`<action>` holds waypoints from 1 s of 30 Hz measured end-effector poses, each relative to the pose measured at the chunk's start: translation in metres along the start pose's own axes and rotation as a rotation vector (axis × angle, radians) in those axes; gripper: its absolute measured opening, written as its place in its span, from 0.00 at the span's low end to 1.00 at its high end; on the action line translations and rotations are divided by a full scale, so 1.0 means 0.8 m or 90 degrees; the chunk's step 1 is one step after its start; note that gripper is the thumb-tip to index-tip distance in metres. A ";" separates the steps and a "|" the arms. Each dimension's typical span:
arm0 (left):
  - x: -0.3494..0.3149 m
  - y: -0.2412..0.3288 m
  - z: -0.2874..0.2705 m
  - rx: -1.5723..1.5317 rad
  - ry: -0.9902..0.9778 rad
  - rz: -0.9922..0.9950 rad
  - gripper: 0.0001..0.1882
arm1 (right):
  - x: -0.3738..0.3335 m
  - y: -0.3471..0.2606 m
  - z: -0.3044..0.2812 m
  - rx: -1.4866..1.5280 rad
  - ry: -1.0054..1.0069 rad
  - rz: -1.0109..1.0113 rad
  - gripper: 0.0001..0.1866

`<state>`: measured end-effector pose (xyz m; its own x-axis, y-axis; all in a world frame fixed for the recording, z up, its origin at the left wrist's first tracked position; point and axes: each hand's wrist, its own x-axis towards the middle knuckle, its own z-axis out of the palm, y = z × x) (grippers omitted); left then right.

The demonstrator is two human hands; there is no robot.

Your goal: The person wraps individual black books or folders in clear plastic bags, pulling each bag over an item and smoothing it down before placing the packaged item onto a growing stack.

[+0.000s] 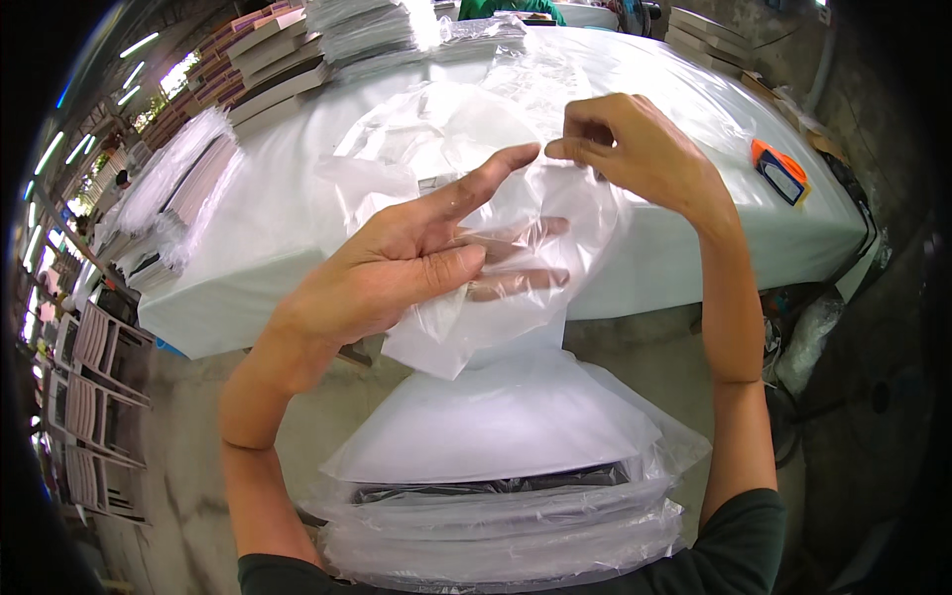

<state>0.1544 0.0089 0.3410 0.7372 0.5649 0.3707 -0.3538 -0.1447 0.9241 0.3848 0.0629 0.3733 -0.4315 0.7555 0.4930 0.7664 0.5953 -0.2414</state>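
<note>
A thin clear plastic bag [540,293] hangs crumpled between my hands above the near edge of the table. My left hand [397,253] grips it, thumb in front and several fingers showing through the film behind. The left index finger points up and right, toward the other hand. My right hand [635,149] is closed in a pinch at the bag's upper edge, wrist bent down. Just below, a stack of plastic-wrapped flat packs [506,535] lies close to my body. A white sheet or film [496,421] covers its top, and a dark strip shows beneath.
The table [228,297] has a pale, glossy cover. On it lie more clear film [426,114], wrapped stacks [178,198] at left, piled boxes [273,64] at the back, and an orange-and-blue item [780,171] at right. Chairs [94,397] stand at left. A person in green [511,10] is beyond.
</note>
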 end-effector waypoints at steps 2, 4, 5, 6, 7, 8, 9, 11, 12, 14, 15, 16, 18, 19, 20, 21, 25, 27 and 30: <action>-0.005 0.004 -0.002 0.082 0.002 -0.046 0.29 | -0.014 -0.002 0.006 0.215 -0.006 0.021 0.14; -0.005 -0.001 -0.004 0.150 0.050 -0.109 0.27 | -0.030 0.007 0.015 0.271 -0.090 0.027 0.16; -0.005 -0.004 -0.002 0.151 0.047 -0.108 0.27 | -0.037 0.017 0.033 0.365 -0.073 -0.054 0.18; -0.005 -0.007 0.000 0.178 0.088 -0.129 0.26 | -0.040 0.016 0.041 0.459 -0.056 -0.139 0.21; -0.006 -0.011 0.002 0.205 0.129 -0.150 0.26 | -0.048 0.015 0.040 0.437 -0.077 -0.110 0.23; -0.007 -0.016 0.003 0.206 0.129 -0.149 0.26 | -0.051 0.012 0.042 0.436 -0.076 -0.111 0.23; -0.008 -0.022 0.003 0.174 0.153 -0.157 0.25 | -0.054 0.010 0.045 0.425 0.025 -0.074 0.21; -0.009 -0.024 0.003 0.142 0.177 -0.164 0.24 | -0.061 0.001 0.047 0.412 0.125 -0.038 0.19; -0.010 -0.024 0.003 0.111 0.176 -0.162 0.24 | -0.065 -0.008 0.046 0.302 0.240 -0.080 0.18; -0.013 -0.027 -0.001 0.079 0.179 -0.161 0.24 | -0.076 -0.026 0.053 0.190 0.355 -0.175 0.18; -0.014 -0.033 -0.004 0.054 0.179 -0.178 0.25 | -0.085 -0.037 0.056 0.186 0.359 -0.226 0.19; -0.012 -0.035 -0.004 0.029 0.180 -0.197 0.26 | -0.091 -0.044 0.060 0.178 0.312 -0.280 0.19; -0.011 -0.036 0.006 -0.142 0.193 -0.189 0.26 | -0.098 -0.054 0.071 0.172 0.263 -0.333 0.20; -0.012 -0.038 0.006 -0.114 0.196 -0.172 0.26 | -0.101 -0.056 0.081 0.158 0.275 -0.277 0.21; -0.012 -0.040 0.006 -0.085 0.199 -0.155 0.26 | -0.103 -0.053 0.091 0.143 0.287 -0.221 0.21; -0.013 -0.045 0.006 -0.043 0.203 -0.130 0.27 | -0.102 -0.045 0.096 0.182 0.266 -0.149 0.25; -0.018 -0.043 0.004 0.078 0.170 -0.081 0.28 | -0.103 -0.017 0.094 0.518 0.054 0.080 0.29; -0.019 -0.044 0.003 -0.055 0.189 -0.126 0.29 | -0.101 -0.013 0.091 0.558 0.062 0.171 0.26; -0.017 -0.053 -0.002 -0.110 0.212 -0.142 0.32 | -0.102 -0.011 0.095 0.482 0.187 0.148 0.21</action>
<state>0.1585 0.0084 0.2969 0.5907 0.8021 0.0873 -0.3183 0.1323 0.9387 0.3774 0.0171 0.2718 -0.0809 0.8415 0.5341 0.2493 0.5359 -0.8066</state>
